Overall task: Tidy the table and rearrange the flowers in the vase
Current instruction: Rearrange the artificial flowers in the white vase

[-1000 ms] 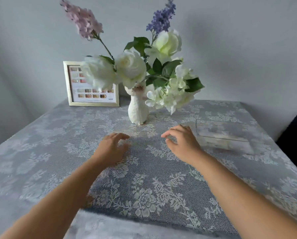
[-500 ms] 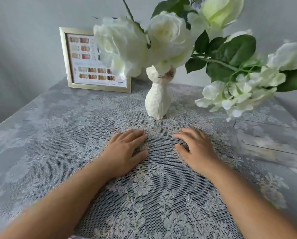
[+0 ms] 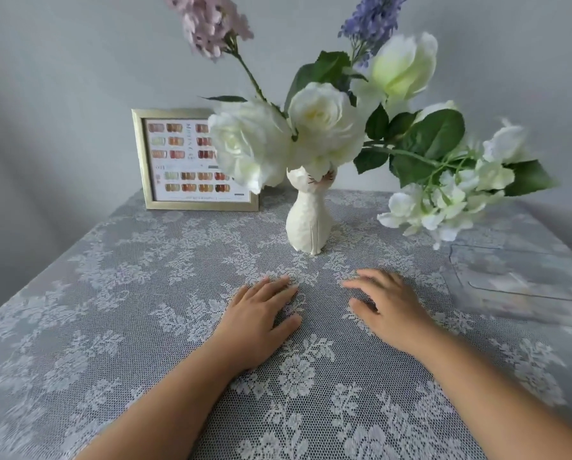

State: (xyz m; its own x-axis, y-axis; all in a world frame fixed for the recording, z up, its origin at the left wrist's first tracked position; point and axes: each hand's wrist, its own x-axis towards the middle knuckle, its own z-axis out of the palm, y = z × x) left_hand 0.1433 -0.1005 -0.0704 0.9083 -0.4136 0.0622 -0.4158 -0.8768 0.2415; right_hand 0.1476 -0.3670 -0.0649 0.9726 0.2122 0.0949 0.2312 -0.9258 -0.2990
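Observation:
A white cat-shaped vase (image 3: 309,222) stands upright at the middle of the table (image 3: 78,293), which is covered by a grey lace cloth. It holds white roses (image 3: 321,124), a pink spray (image 3: 208,24), a purple spray (image 3: 372,18) and a white leafy branch (image 3: 450,194) that leans far to the right. My left hand (image 3: 261,322) lies flat on the cloth in front of the vase, fingers spread. My right hand (image 3: 391,308) rests beside it, fingers slightly curled. Neither hand holds anything.
A gold picture frame (image 3: 191,161) with colour swatches leans against the wall at the back left. A clear plastic box (image 3: 523,287) sits at the right edge of the table, under the drooping branch. A grey wall closes the back.
The view has pulled back and tilted up, so the pink and purple sprays show again. Both hands stay resting on the cloth in front of the vase.

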